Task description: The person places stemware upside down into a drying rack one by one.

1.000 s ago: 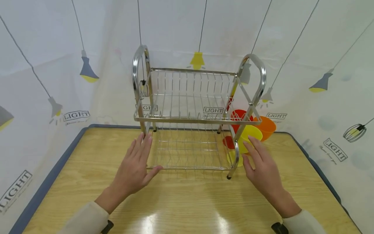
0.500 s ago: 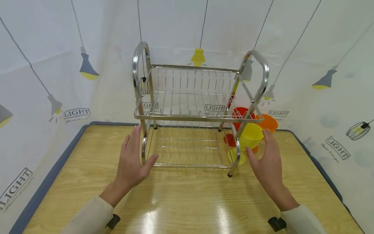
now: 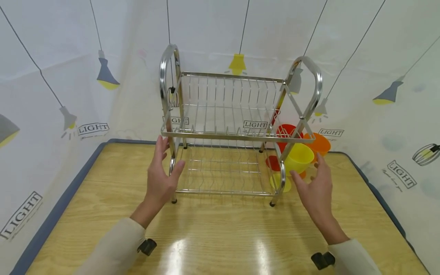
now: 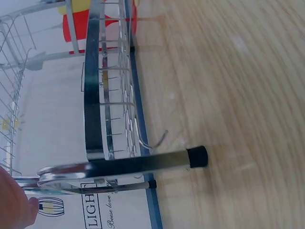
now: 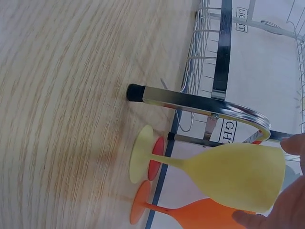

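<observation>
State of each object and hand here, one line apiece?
Dish rack: upright on the table.
Yellow goblet: upright.
Orange goblet: upright.
Red goblet: upright, partly hidden.
Left hand: beside the dish rack, fingers and thumb apart, contact unclear.
Right hand: beside the yellow goblet, fingers and thumb apart, contact unclear.

Pale wood-grain desk [image 3: 220, 225], glossy, bordered at left, back and right by blue-grey edging [image 3: 60, 210]. Two elongated white glare patches [image 3: 176, 256] toward the near side. White wall covering [image 3: 206, 23] behind and to both sides, lightly creased; material unclear. Printed with pendant lamps on thin dark cords [image 3: 245, 26]: slate-blue shade [image 3: 107, 74] with yellow mouth at left, similar blue shade [image 3: 386, 92] at right, plain yellow shade [image 3: 237, 64] at back centre, grey shade [image 3: 68, 117] lower left, black wire-cage bulb [image 3: 426, 154] far right. Boxed LIGHT lettering [image 3: 93, 128] repeated around, with small script below some boxes, mostly illegible. Faint grey-blue blotches [image 3: 392, 142] at right. Lighting soft, fairly even.
</observation>
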A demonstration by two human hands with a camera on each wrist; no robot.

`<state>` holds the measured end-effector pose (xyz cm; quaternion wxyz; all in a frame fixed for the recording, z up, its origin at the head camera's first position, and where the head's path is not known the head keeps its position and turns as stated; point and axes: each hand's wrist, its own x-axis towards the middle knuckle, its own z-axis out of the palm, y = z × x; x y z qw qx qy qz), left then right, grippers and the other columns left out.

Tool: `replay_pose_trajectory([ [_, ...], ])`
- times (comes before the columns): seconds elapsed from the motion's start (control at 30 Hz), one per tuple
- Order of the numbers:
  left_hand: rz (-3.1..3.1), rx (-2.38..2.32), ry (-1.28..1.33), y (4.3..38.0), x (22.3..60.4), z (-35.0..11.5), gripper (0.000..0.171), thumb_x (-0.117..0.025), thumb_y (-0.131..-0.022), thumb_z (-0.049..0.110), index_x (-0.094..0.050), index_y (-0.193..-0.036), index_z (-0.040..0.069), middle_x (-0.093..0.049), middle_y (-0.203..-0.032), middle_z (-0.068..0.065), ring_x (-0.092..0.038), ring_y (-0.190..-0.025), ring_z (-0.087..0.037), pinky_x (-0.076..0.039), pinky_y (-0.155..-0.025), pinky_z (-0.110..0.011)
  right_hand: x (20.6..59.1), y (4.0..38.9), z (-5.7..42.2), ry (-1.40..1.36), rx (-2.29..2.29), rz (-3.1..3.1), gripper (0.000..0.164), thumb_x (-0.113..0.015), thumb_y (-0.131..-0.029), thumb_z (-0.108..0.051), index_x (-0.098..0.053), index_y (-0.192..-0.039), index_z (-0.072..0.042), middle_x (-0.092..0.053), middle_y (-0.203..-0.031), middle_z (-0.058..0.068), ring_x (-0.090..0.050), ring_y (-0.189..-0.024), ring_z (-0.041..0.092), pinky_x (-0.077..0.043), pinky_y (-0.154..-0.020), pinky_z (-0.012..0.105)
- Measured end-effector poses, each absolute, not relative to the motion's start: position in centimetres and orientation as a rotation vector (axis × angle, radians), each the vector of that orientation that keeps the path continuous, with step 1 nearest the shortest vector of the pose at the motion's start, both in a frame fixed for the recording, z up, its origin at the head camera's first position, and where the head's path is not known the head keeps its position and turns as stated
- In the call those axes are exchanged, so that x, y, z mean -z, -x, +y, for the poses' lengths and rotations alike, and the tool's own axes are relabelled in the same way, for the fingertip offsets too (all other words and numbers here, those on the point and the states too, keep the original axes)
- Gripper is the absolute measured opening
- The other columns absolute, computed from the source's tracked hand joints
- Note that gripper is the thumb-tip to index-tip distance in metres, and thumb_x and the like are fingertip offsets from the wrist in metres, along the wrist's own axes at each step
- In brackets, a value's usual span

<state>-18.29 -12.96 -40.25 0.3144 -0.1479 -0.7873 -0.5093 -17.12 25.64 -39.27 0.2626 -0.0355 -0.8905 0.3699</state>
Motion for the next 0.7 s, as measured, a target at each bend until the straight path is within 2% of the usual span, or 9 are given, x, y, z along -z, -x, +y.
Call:
replay_pose_trajectory([
  [0.27, -2.011, 1.466, 0.344, 19.0, 39.4, -12.6, 0.067, -0.058, -0.093, 0.022, -0.028, -0.152, 0.011, -0.048, -0.139, -0.017, -0.047, -0.126, -0.031, -0.043, -0.103, -0.054, 39.1, 17.6, 25.7, 0.265, -1.252, -2.419, 0.086, -0.071, -0.088, -0.030, -0.020, -0.154, -0.010, -0.033, -0.152, 0.015, -0.039, -0.134, 0.035, -0.046, -0.100, 0.056],
  [0.43, -1.983, 1.508, 0.332, 19.6, 38.9, -12.7, 0.055, -0.060, -0.092, 0.017, -0.042, -0.143, 0.005, -0.051, -0.129, -0.019, -0.050, -0.117, -0.031, -0.047, -0.098, -0.054, 39.6, 18.1, 25.9, 0.331, -1.334, -2.385, 0.087, -0.071, -0.088, -0.033, -0.019, -0.155, -0.014, -0.031, -0.154, 0.010, -0.038, -0.136, 0.030, -0.044, -0.104, 0.052],
  [0.7, -1.968, 1.556, 0.241, 20.4, 38.5, -12.7, 0.045, -0.060, -0.091, 0.009, -0.049, -0.135, 0.004, -0.055, -0.122, -0.017, -0.054, -0.110, -0.024, -0.053, -0.091, -0.045, 40.8, 18.8, 25.8, 0.335, -1.413, -2.329, 0.085, -0.073, -0.087, -0.030, -0.023, -0.153, -0.014, -0.034, -0.151, 0.011, -0.039, -0.134, 0.032, -0.043, -0.106, 0.051],
])
